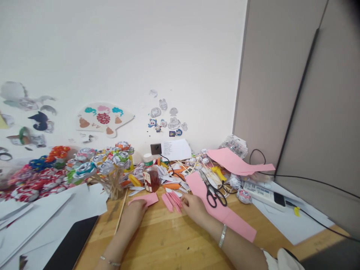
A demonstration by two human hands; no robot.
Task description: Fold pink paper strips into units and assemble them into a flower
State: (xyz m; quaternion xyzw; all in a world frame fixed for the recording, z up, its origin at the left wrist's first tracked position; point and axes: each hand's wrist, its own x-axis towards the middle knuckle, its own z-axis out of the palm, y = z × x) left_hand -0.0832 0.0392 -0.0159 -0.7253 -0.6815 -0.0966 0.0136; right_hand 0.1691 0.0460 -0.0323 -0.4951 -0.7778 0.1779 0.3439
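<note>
My left hand (134, 214) rests on the wooden table (168, 243) and pinches a small pink paper piece (146, 198) at its near edge. My right hand (192, 206) lies just to the right, its fingers closed on a small pile of cut pink paper strips (172, 200). A long pink paper sheet (225, 213) lies under and beyond my right wrist, which wears a bracelet. Black-handled scissors (214, 193) lie on that sheet, close to my right hand.
A small brown bottle (152, 178) stands behind the pink pieces. Paper flowers on sticks (92, 165) crowd the left back. White sheets (42, 213) and a dark tablet (71, 243) lie at left. Another pink sheet (239, 161), a power strip (264, 193) and cables sit at right.
</note>
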